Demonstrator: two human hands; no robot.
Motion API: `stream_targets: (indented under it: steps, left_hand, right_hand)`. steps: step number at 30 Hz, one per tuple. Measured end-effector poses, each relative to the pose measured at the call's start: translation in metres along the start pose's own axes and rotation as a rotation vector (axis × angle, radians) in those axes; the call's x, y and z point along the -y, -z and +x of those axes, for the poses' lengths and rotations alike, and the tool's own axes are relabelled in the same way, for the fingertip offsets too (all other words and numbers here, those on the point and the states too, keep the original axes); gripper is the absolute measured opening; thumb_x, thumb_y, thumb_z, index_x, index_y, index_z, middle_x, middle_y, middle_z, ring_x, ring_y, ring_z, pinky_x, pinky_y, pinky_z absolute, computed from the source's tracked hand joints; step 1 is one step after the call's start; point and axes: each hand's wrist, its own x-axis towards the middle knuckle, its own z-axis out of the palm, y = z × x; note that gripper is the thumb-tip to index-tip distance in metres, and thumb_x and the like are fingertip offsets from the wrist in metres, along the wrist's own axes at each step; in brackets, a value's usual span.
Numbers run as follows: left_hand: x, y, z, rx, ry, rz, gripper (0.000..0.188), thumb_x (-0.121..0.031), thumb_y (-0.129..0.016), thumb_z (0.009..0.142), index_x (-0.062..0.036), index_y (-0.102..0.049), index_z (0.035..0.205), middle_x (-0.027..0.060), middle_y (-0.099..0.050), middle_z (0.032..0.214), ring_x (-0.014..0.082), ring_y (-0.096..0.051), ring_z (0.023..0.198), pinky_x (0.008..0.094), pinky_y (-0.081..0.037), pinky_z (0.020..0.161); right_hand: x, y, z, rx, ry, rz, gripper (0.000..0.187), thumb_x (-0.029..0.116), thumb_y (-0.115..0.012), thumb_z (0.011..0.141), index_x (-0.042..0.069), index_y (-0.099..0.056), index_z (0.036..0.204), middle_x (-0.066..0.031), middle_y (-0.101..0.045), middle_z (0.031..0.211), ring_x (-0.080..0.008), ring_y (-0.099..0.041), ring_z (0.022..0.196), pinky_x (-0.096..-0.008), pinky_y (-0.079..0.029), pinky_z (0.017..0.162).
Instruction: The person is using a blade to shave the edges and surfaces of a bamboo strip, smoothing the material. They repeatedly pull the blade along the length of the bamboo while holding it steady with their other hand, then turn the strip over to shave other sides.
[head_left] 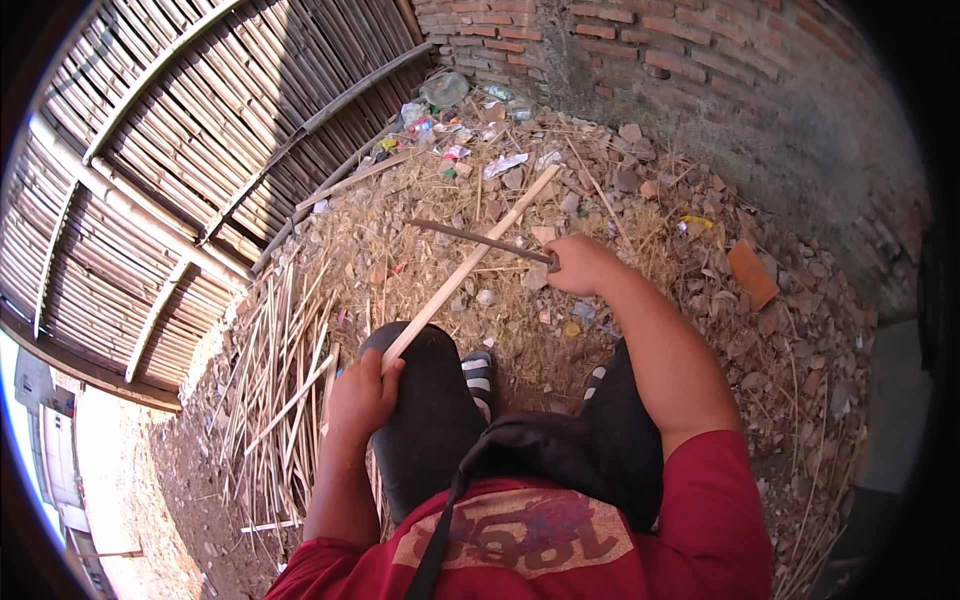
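Observation:
My left hand is closed round the lower end of a long pale bamboo strip, beside my left knee. The strip slants up and away to the right over the rubble. In my right hand is the handle end of a long, thin, dark-bladed knife. Its blade points left and crosses the strip's upper half. Whether the blade touches the strip or passes just above it, I cannot tell. My right fingers are wrapped round the grip and mostly hide it.
Several split bamboo strips lie heaped at my left. A slatted bamboo wall stands at the far left, a brick wall at the back right. Rubble, dry straw and plastic litter cover the ground; a broken orange tile lies right.

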Motion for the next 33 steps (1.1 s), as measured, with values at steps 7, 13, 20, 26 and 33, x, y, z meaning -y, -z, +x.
stream_targets:
  steps: [7,13,20,26,33]
  left_hand:
    - [0.002,0.002,-0.002,-0.026,-0.048,-0.05,0.035,-0.037,-0.06,0.099,-0.0033,-0.052,0.091,0.0244,-0.065,0.083,0.0471,-0.064,0.078,0.0583,-0.048,0.067]
    - [-0.005,0.007,0.0,0.0,-0.026,-0.006,0.036,-0.037,-0.061,0.099,-0.0029,-0.052,0.091,0.0242,-0.065,0.082,0.0463,-0.064,0.077,0.0573,-0.048,0.066]
    - [0.003,0.003,-0.002,-0.014,-0.043,-0.038,0.036,-0.037,-0.061,0.099,-0.0032,-0.053,0.091,0.0242,-0.065,0.081,0.0466,-0.065,0.077,0.057,-0.048,0.066]
    - [0.007,0.007,0.001,0.008,-0.047,-0.099,0.037,-0.038,-0.06,0.1,-0.0028,-0.053,0.089,0.0247,-0.065,0.08,0.0476,-0.064,0.078,0.0577,-0.047,0.067]
    - [0.009,0.004,0.006,0.016,-0.087,-0.106,0.037,-0.037,-0.059,0.1,-0.0033,-0.053,0.088,0.0245,-0.064,0.079,0.0481,-0.063,0.078,0.0581,-0.046,0.068]
  right_hand:
    - [-0.014,-0.001,0.005,-0.052,0.002,0.039,0.048,0.033,-0.077,0.079,0.004,-0.071,0.116,-0.0177,-0.073,0.103,-0.0342,-0.07,0.097,-0.0436,-0.055,0.086]
    - [-0.036,-0.005,0.009,-0.131,-0.105,0.077,0.05,0.033,-0.077,0.08,0.001,-0.07,0.119,-0.0204,-0.073,0.106,-0.0354,-0.07,0.099,-0.0446,-0.055,0.087]
    - [0.024,-0.002,-0.006,0.051,0.149,-0.141,0.032,0.03,-0.073,0.084,0.006,-0.071,0.105,-0.0179,-0.073,0.096,-0.0334,-0.071,0.093,-0.0468,-0.055,0.081]
    - [-0.036,-0.013,0.014,-0.279,-0.074,0.134,0.045,0.034,-0.075,0.085,0.003,-0.07,0.117,-0.0182,-0.073,0.095,-0.0311,-0.072,0.089,-0.0445,-0.055,0.078]
    - [0.017,-0.008,-0.006,-0.027,0.168,-0.137,0.034,0.032,-0.075,0.084,0.006,-0.07,0.106,-0.0162,-0.072,0.091,-0.0375,-0.07,0.088,-0.0466,-0.056,0.08]
